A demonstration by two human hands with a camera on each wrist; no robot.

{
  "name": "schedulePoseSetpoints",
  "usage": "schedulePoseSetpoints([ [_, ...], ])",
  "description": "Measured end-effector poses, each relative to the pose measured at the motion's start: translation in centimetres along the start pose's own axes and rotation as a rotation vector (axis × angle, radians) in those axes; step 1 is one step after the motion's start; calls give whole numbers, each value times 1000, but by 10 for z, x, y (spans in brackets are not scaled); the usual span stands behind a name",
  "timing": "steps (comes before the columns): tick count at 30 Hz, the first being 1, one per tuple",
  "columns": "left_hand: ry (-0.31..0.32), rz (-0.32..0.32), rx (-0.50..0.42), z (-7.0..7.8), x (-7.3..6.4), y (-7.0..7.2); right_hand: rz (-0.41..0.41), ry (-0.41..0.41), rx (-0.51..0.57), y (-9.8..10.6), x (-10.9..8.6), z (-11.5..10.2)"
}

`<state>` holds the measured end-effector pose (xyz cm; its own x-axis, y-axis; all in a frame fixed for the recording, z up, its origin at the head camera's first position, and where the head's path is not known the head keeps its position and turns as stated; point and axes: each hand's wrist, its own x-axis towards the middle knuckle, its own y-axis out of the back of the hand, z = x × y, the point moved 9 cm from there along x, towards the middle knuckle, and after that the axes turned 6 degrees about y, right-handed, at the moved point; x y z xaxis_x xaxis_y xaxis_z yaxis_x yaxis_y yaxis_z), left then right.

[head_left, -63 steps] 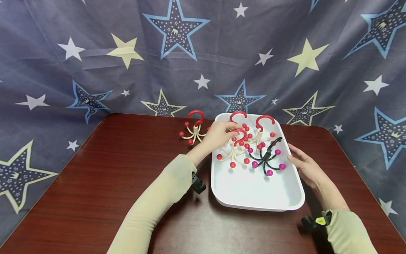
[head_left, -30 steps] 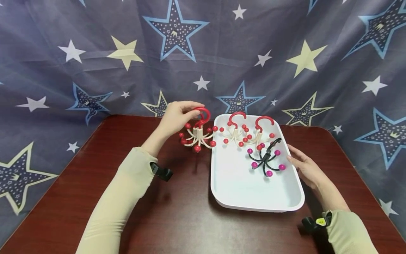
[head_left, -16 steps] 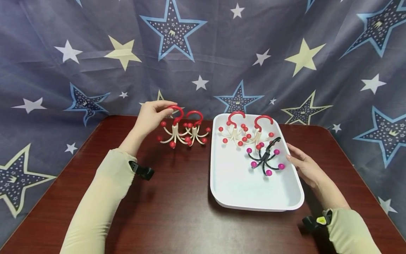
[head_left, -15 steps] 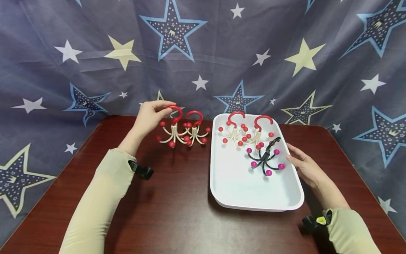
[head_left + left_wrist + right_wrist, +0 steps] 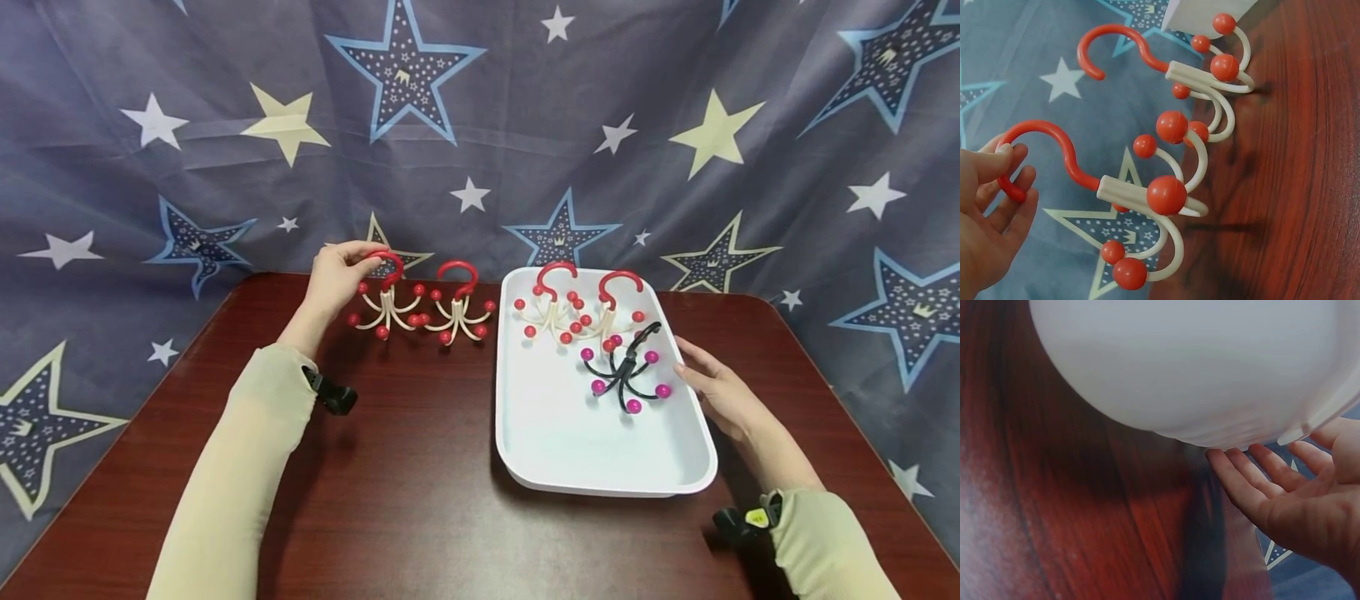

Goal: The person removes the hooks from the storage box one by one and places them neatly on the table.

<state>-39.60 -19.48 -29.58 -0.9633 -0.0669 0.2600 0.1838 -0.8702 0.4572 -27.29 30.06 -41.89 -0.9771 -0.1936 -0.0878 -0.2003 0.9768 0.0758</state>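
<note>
My left hand (image 5: 334,279) pinches the red curved top of a multi-arm hanger (image 5: 387,308), which has cream arms tipped with red balls. It is upright at the back left of the table; whether its arms touch the wood I cannot tell. Just right of it stands a matching hanger (image 5: 457,313), also seen behind it in the left wrist view (image 5: 1191,75). At the right edge of a white tray (image 5: 600,454), my right hand (image 5: 731,404) touches the side with nearly straight fingers (image 5: 1244,481). Inside are two red-and-cream hangers (image 5: 552,313) and a black hanger (image 5: 624,371) with magenta balls.
The dark red wooden table (image 5: 420,500) runs back to a blue-grey star-patterned curtain (image 5: 510,150). The tray stands on its right half. Black cameras (image 5: 333,393) are strapped to both wrists.
My left hand has lifted one red-and-cream hanger out of the tray, carried it left past the standing hanger, and lowered it on that one's left side. My right hand has stayed at the tray.
</note>
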Motion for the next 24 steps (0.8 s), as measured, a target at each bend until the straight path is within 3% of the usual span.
schedulePoseSetpoints([
  [8, 24, 35, 13, -17, 6, -4, 0, 1, 32, -1, 0, 1],
  [16, 62, 49, 16, -31, 1, -5, 1, 3, -2, 0, 1, 1],
  [19, 46, 34, 25, -28, 1, -7, 3, 4, 6, 1, 1, 2],
  [24, -61, 6, 128, -5, 2, -13, 4, 6, 29, 1, 1, 2],
])
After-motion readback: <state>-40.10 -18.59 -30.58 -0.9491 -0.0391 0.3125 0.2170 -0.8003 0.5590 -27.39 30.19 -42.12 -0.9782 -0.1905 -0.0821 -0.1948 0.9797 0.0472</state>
